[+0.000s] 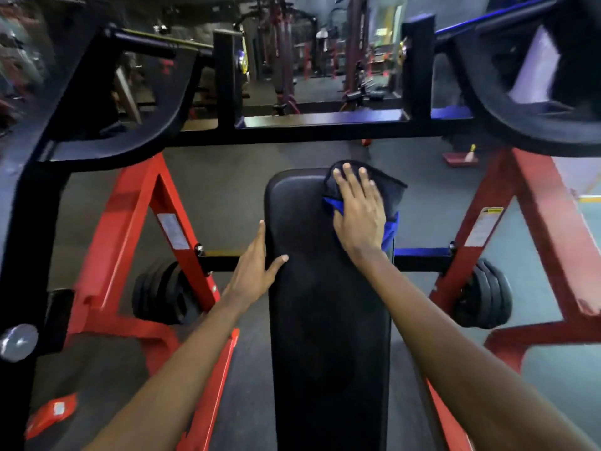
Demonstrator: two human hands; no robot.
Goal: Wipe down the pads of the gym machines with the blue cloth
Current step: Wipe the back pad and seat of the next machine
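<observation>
A red and black machine frame (130,229) surrounds a long black pad (325,320). The left hand (253,265) braces flat against the pad's left edge, fingers straight and thumb on top. The right hand (359,209) presses straight-fingered on the blue cloth (392,190) at the pad's far right corner, where the cloth seems to overhang the edge.
</observation>
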